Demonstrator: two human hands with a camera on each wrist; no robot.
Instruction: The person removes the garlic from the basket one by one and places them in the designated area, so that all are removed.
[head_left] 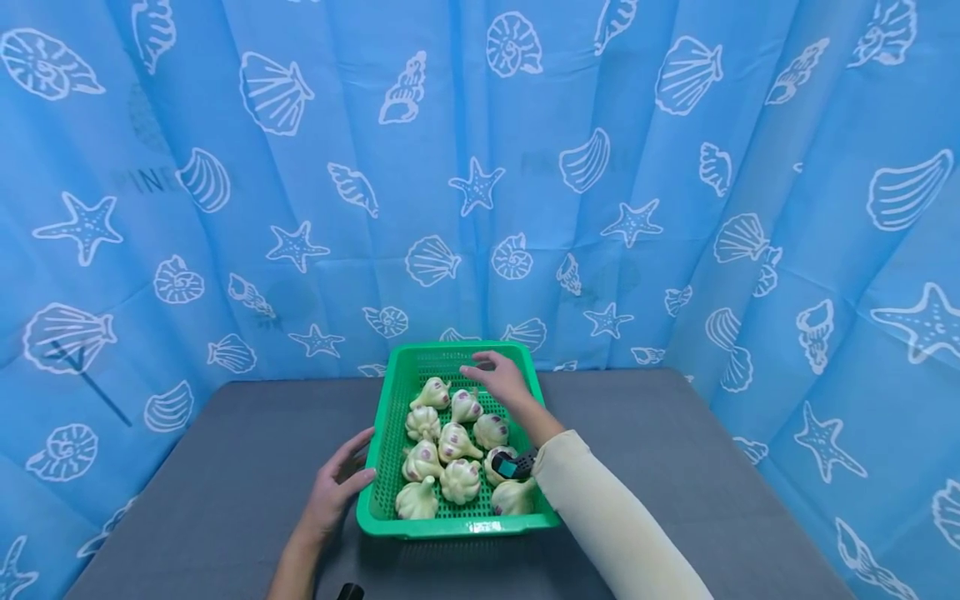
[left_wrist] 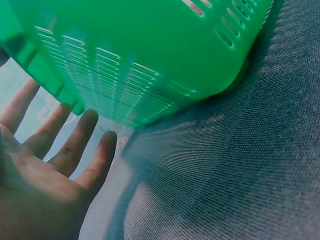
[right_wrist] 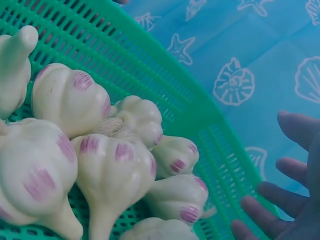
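Observation:
A green plastic basket (head_left: pixel 457 527) holds several garlic bulbs (head_left: pixel 455 442), cream-white with purple patches. My left hand (head_left: pixel 333 483) is at the basket's left side, its fingers fairly straight and its thumb near the rim. In the left wrist view the fingers of that hand (left_wrist: pixel 55 150) spread beside the slotted basket wall (left_wrist: pixel 135 45); whether they touch it I cannot tell. Over the basket's far right part hovers my right hand (head_left: pixel 501 379), fingers loosely bent and holding nothing. The right wrist view shows this hand (right_wrist: pixel 295 195) apart from the garlic bulbs (right_wrist: pixel 117 165).
The basket stands on a grey cloth-covered table (head_left: pixel 645 467). Behind it and along the sides hangs a blue curtain (head_left: pixel 465 125) with white shell and starfish prints. A black strap-like device (head_left: pixel 517 464) sits at my right wrist, and a small black object (head_left: pixel 350 592) shows at the bottom edge.

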